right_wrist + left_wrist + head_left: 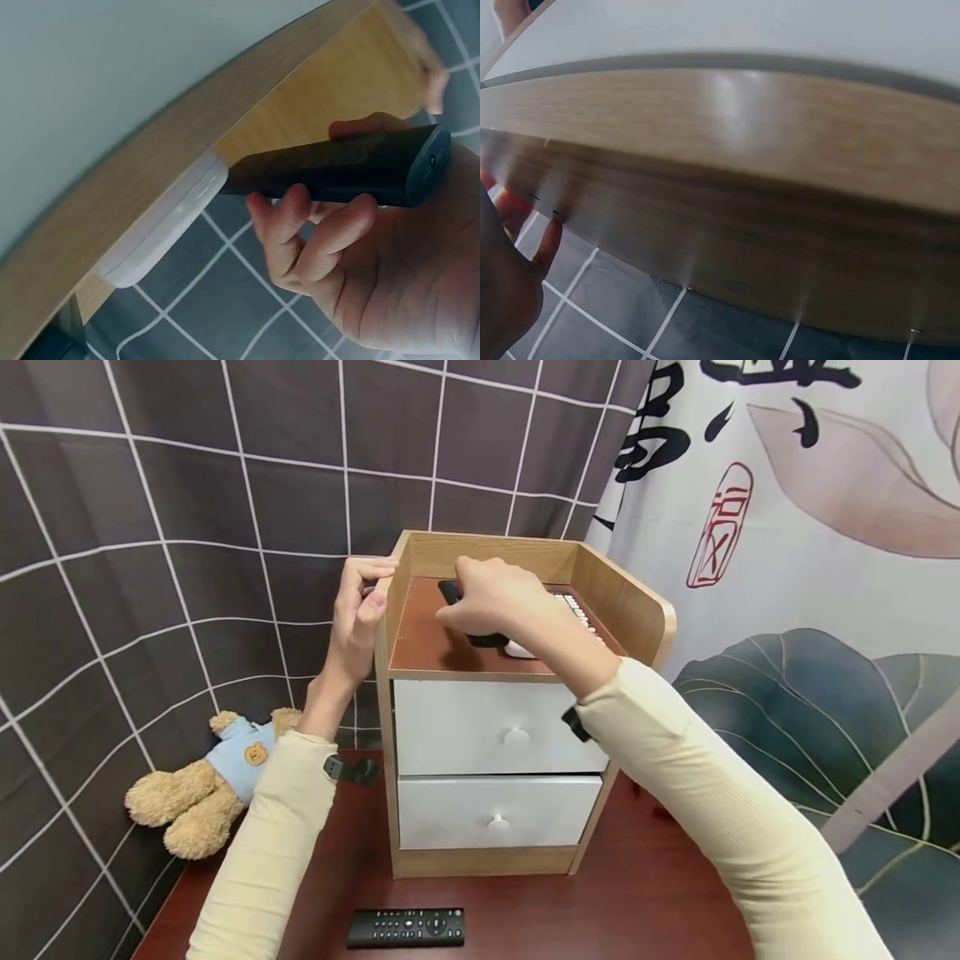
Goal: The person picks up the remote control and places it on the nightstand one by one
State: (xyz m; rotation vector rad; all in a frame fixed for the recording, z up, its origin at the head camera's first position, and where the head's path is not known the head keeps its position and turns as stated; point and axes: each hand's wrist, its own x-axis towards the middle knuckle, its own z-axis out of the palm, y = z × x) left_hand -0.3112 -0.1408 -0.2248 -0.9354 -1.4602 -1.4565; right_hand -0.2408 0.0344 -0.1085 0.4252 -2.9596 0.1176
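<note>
My right hand (498,597) grips a long black object (330,169) with a rounded, flat end; its exact kind is unclear. It is held over the brown top surface of a small wooden cabinet (483,862). A white rounded mouse (165,225) lies by the cabinet's front edge, close to the black object. Behind it, the keyboard (576,608) is partly covered by my right arm. On the left, my left hand (356,610) rests its fingertips against the cabinet's side panel (705,225), holding no loose item.
Two white drawers (457,727) with round knobs front the cabinet. A black remote control (406,928) lies before it on the reddish table (570,918). A teddy bear (217,777) in blue leans at the left. Grid-patterned curtain (292,418) hangs close behind.
</note>
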